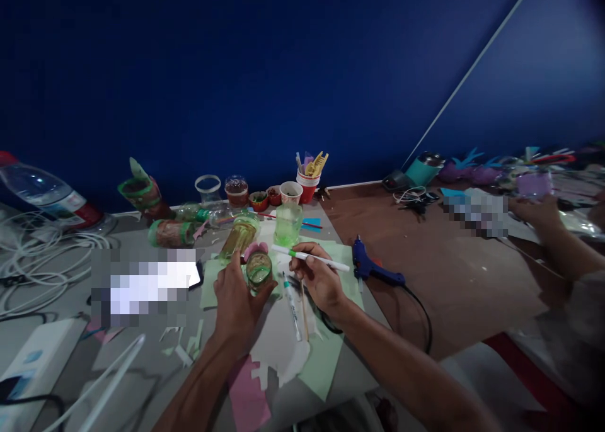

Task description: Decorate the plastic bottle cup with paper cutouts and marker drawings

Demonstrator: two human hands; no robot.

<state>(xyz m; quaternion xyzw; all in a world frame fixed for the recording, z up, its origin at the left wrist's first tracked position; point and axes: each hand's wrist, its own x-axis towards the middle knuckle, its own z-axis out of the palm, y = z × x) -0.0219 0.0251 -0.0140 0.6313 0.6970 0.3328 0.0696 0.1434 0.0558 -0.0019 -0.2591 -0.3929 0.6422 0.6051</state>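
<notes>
My left hand is closed around a small clear cup with a green rim, perhaps cut from a plastic bottle. Pink rounded paper pieces show at its far edge. To the right, my right hand grips a white marker with a green band, held nearly level just beside the cup. Below, a second marker and a thin wooden stick lie on pale paper sheets. Behind the cup are a tilted bottle piece and an upright greenish clear cup.
A blue glue gun with its cord lies on the right. Cups of tools line the wall. On the left are a blurred lit phone, tangled white cables and a large bottle. Another person's hand works at far right.
</notes>
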